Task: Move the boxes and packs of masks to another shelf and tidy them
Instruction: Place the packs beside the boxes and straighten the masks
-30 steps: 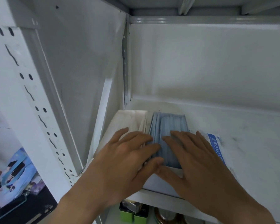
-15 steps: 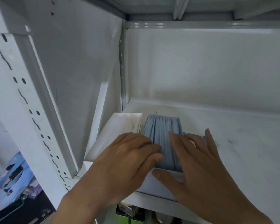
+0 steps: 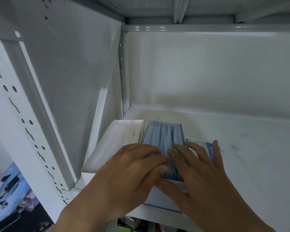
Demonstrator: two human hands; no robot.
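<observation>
Fingers (image 3: 182,153) of both hands lie nearly straight and spread, flat on the masks, clenching nothing; the right thumb runs along the near white wall of the box. One shelf (image 3: 241,148) is the largest thing here: painted white metal, smooth and hard, faintly scuffed with grey marks, closed in by a flat back panel and a side panel. One upright post (image 3: 23,124) stands at the near left, an angled steel strip punched with round holes and keyhole slots. Two hands follow in size: the left hand (image 3: 132,169) covers the near left part of the stack, and the right hand (image 3: 201,171) covers its near right part, little finger reaching over the pack. One box (image 3: 117,141) sits in the shelf's left rear corner, white card, rectangular, open-topped, its left flap lying outward. Inside it stands one stack of masks (image 3: 164,136), pale blue, soft pleated sheets set on edge, thin ridges running front to back. One pack (image 3: 204,146) lies flat just right of the box, touching it, glossy clear film with a blue printed band.
</observation>
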